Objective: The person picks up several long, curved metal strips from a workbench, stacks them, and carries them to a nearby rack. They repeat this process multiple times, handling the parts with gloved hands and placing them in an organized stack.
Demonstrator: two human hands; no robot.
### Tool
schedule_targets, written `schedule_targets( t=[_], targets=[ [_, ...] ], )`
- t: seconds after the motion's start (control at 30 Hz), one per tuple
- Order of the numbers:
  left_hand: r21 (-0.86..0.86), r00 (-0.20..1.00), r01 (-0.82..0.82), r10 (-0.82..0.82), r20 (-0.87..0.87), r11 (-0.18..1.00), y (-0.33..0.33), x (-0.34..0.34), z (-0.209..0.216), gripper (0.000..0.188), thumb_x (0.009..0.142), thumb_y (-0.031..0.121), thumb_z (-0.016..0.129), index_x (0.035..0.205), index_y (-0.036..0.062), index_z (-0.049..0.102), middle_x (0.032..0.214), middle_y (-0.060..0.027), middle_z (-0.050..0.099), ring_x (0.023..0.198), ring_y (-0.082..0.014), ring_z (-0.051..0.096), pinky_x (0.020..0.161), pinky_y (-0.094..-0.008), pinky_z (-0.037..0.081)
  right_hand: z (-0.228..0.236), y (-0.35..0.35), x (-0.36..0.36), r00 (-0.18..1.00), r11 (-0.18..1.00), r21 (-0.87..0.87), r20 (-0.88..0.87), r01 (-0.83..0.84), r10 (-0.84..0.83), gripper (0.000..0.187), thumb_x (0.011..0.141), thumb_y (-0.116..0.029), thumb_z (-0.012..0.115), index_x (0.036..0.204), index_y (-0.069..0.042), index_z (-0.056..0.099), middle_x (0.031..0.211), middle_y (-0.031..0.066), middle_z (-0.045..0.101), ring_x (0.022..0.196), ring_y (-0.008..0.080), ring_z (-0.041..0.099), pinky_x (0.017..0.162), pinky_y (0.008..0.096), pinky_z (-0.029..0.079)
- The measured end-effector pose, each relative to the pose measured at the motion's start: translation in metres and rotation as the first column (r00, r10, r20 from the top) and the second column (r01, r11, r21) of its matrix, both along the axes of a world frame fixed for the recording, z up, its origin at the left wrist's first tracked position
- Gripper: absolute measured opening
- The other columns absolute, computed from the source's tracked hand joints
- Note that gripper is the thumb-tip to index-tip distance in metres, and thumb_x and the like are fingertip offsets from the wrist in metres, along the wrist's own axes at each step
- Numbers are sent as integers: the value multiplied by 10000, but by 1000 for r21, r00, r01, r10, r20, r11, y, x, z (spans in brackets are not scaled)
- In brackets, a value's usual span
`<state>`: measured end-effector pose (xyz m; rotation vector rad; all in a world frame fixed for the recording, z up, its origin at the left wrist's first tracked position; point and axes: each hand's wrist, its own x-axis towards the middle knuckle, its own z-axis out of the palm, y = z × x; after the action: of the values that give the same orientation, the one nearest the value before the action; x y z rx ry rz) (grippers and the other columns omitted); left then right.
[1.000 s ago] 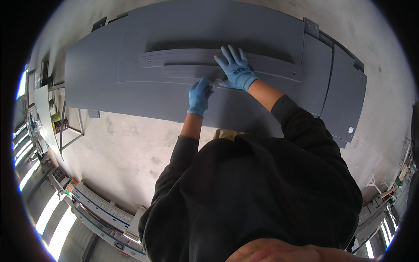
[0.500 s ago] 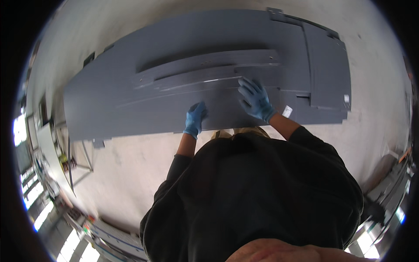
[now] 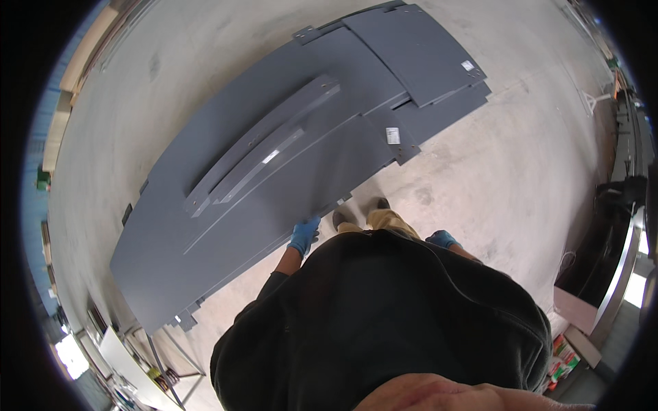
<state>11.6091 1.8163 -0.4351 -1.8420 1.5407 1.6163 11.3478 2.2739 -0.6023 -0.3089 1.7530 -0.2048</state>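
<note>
My left hand [image 3: 303,236], in a blue glove, hangs by the near edge of a stack of dark grey flat panels [image 3: 226,253]. Its fingers are curled in, and nothing shows in them; whether it touches the panel edge is hard to tell. On top of the stack lie a long grey strip [image 3: 264,140] with small holes and a shorter strip [image 3: 257,168] with a white label. My right hand [image 3: 444,239], also gloved in blue, is beside my body, away from the panels. My torso partly covers it and its fingers are mostly hidden.
A smaller grey panel [image 3: 415,51] with a white label overlies the stack's far right end. Small notched plates stick out along the edges. A white-topped frame [image 3: 133,363] stands at lower left. At right is a long dark bench or machine [image 3: 603,246]. Pale concrete floor [image 3: 480,178] surrounds the stack.
My view has turned, so the stack now slants up to the right. My right hand has left the panels, where it was spread above them, and dropped to my side. The left stays near the edge.
</note>
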Motion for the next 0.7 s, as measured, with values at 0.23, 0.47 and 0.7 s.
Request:
schedule_targets(
  t=[0.23,0.47,0.7],
  targets=[
    [-43,964,260,-257,70,965,40,-66,-29,473,931,444,806,1213,78,704,1022,-77,678,893,-184,636,690,-403,525,-38,101,103,865,873,-46,165,486,-474,440,975,-398,722,1092,12,833,1067,191,828,993,303,771,899,432,582],
    [-251,679,734,-680,276,631,122,-239,-150,396,985,462,756,812,108,716,689,-33,603,546,-175,521,511,-431,424,-8,259,72,734,745,70,132,663,-666,520,996,-486,700,1194,-21,823,1171,226,808,1111,360,759,973,469,565],
    [245,901,390,-423,100,888,348,-524,-240,756,979,451,792,1523,-1,527,1523,-262,582,1400,-435,591,1144,-553,522,-75,469,-129,564,534,275,-38,799,-825,634,975,-500,699,1364,-1,744,1452,258,695,1406,425,627,1140,483,512]
  ],
)
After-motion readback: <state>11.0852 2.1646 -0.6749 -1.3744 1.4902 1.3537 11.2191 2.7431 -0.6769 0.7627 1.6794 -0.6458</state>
